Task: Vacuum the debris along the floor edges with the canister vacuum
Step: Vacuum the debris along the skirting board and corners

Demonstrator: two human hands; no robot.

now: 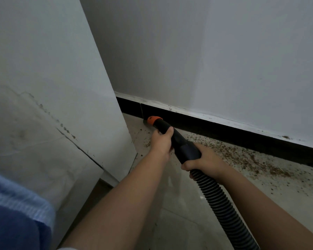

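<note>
A black vacuum wand [182, 147] with an orange nozzle tip [153, 120] points into the floor corner, its tip against the black skirting board [224, 129]. My left hand [161, 141] grips the wand near the front. My right hand [204, 160] grips its rear end where the ribbed black hose [222, 204] begins. Brown crumb-like debris [251, 159] lies scattered on the pale tiled floor [179, 222] along the skirting, to the right of the nozzle. The canister itself is out of view.
A white wall [224, 60] rises above the skirting. A white pillar or cabinet side [52, 87] stands close on the left, forming a tight corner. A blue sleeve [16, 213] shows at the lower left. Some debris specks lie by the pillar base [146, 145].
</note>
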